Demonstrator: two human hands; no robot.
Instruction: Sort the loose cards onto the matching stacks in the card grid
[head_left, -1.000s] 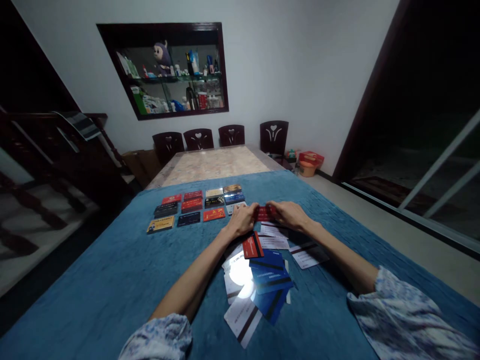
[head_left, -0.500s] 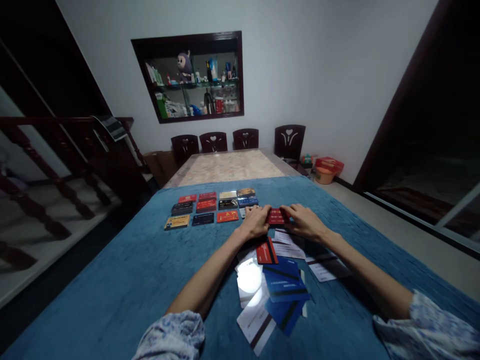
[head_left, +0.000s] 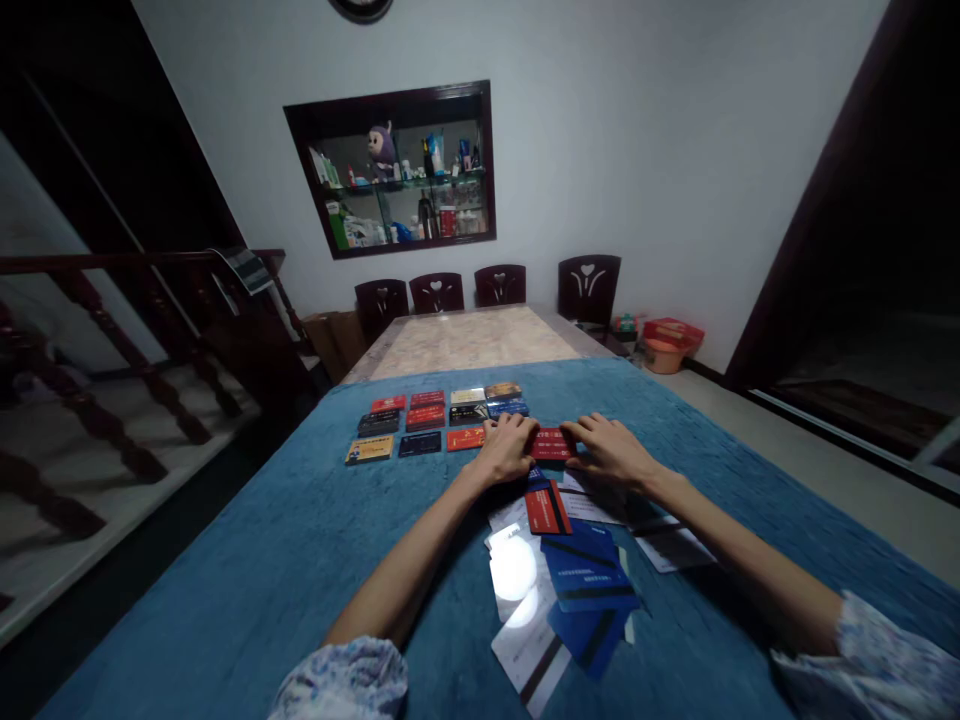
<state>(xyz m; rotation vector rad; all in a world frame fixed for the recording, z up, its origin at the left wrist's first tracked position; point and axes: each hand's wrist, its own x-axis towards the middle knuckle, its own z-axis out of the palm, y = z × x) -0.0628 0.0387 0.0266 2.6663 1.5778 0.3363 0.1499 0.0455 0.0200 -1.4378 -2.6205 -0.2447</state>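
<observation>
A dark red card point(head_left: 552, 444) lies between my two hands, gripped at its short sides; whether more cards sit under it I cannot tell. My left hand point(head_left: 508, 450) has its fingers closed on the left edge, and my right hand point(head_left: 611, 454) pinches the right edge. To the left, small stacks of cards stand in rows, among them a yellow card point(head_left: 369, 448), a navy card point(head_left: 420, 444) and an orange-red card point(head_left: 465, 438) partly behind my left hand. Nearer to me is a loose overlapping pile with a red card point(head_left: 547, 508), blue cards point(head_left: 589, 570) and white cards point(head_left: 531, 645).
A blue cloth point(head_left: 247, 590) covers the near part of the table, with the bare marbled top point(head_left: 465, 338) beyond. Several dark chairs point(head_left: 589, 288) stand around the far end. A bright light spot point(head_left: 514, 568) washes out part of the white cards.
The camera view has tilted up a little. Both hands, with the red card between them, have shifted slightly left towards the stacks. More of a blue card shows below my left hand.
</observation>
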